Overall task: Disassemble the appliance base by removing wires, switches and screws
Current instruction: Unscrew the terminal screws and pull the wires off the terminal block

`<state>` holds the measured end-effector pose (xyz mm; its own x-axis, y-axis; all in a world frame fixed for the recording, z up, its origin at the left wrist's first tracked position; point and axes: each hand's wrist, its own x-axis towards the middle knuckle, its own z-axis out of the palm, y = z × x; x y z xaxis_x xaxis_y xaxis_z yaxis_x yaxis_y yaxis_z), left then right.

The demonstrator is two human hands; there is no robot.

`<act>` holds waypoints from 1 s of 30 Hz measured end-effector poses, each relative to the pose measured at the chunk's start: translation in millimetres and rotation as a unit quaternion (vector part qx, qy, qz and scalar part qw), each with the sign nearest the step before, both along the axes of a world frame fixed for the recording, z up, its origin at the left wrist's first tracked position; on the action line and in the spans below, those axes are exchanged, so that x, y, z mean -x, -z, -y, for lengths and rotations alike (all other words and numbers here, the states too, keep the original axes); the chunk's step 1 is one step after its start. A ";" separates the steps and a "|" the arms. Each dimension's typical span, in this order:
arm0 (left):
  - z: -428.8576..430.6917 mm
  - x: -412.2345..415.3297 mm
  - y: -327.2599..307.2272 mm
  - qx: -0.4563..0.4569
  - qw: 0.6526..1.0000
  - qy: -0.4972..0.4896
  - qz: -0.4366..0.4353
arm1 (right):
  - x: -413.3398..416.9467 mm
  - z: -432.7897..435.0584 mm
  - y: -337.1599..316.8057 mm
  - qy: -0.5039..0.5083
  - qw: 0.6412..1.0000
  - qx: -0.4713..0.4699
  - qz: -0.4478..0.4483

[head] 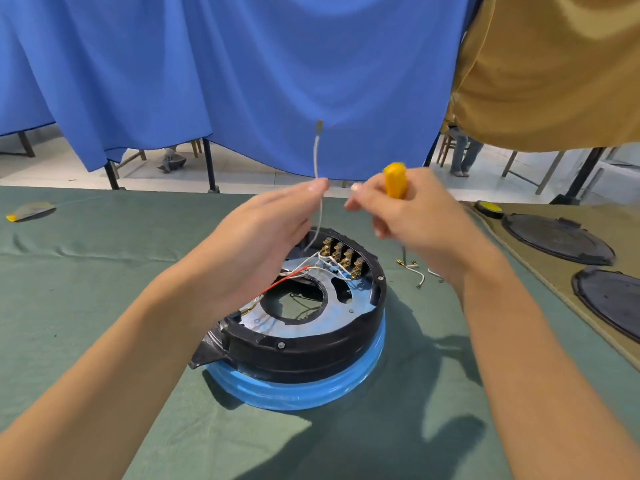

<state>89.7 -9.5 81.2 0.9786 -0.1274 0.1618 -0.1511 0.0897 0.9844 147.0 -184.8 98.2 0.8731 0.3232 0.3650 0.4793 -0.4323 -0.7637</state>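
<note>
Left hand is up over the back of the appliance base, fingers mostly stretched out, with the tips pinching a gray wire. The wire runs up past the fingers to a little metal connector at the free end, and its lower end drops down into the base next to the row of brass switches. Right hand is just beside it, curled around the yellow handle of a screwdriver, thin shaft pointing down behind the base, index finger and thumb poking out toward the wire. The base sits in the middle of the table on green cloth, a black round shell on a blue ring, shiny metal plate inside with a big hole, a red wire and some white wires lying across it. Two screws show on the black rim. Just right of the base are a few loose wire scraps. Further right, on a tan cloth, sit two black round lids and a yellow and black disc. Far left there's a small gray thing with a yellow tip. A blue curtain hangs behind the table.
</note>
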 end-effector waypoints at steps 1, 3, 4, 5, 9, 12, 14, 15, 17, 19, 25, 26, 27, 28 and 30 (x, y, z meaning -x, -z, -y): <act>2.1 0.3 -0.8 0.041 0.999 0.006 -0.012 | 4.5 -3.9 1.1 -0.019 0.999 0.038 -0.004; 2.5 -0.8 -0.4 0.075 0.997 0.018 -0.023 | 11.3 -13.5 5.5 -0.039 0.997 0.069 -0.021; -0.4 -2.2 1.6 0.081 0.996 0.024 -0.027 | 13.0 -19.2 9.0 -0.040 0.996 0.073 -0.033; -1.4 -3.0 3.5 0.086 0.995 0.030 -0.032 | 12.9 -22.5 12.6 -0.036 0.995 0.075 -0.046; 1.4 -2.1 10.8 0.081 0.995 0.046 -0.031 | 8.1 -20.0 18.8 -0.016 0.996 0.036 -0.075; 15.2 -7.3 14.3 0.042 0.998 0.029 -0.024 | 3.1 -2.5 13.6 -0.003 0.996 0.015 -0.086; 24.4 -5.8 17.3 -0.070 0.996 -0.029 -0.037 | -5.7 16.7 13.5 0.024 0.995 0.017 -0.099; 27.5 -3.6 21.9 -0.173 0.984 -0.043 -0.014 | -12.1 27.8 15.8 0.054 0.993 0.025 -0.104; 32.5 1.1 38.4 -0.391 0.917 -0.020 0.069 | -27.1 52.1 25.4 0.131 0.983 0.050 -0.120; 33.4 5.7 51.9 -0.530 0.840 0.020 0.112 | -41.5 76.3 38.9 0.202 0.964 0.072 -0.155; 32.5 -1.9 56.3 -0.565 0.815 0.077 0.101 | -67.5 127.8 77.0 0.383 0.881 0.170 -0.220; 31.9 -1.9 56.8 -0.566 0.814 0.078 0.102 | -69.6 131.7 81.9 0.406 0.868 0.181 -0.221; 32.2 -2.1 57.2 -0.568 0.813 0.075 0.103 | -71.1 134.5 86.2 0.423 0.858 0.190 -0.219; 32.2 -2.1 57.7 -0.570 0.812 0.071 0.106 | -72.2 135.3 90.0 0.436 0.851 0.197 -0.217; 31.6 -1.4 57.3 -0.569 0.812 0.064 0.110 | -72.7 133.0 95.4 0.453 0.841 0.200 -0.217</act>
<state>91.1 -41.1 23.9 0.9092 -0.4148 0.0371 -0.3951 -0.8312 0.3912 219.7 -317.8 2.9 0.8504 -0.5252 -0.0312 -0.4717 -0.7347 -0.4877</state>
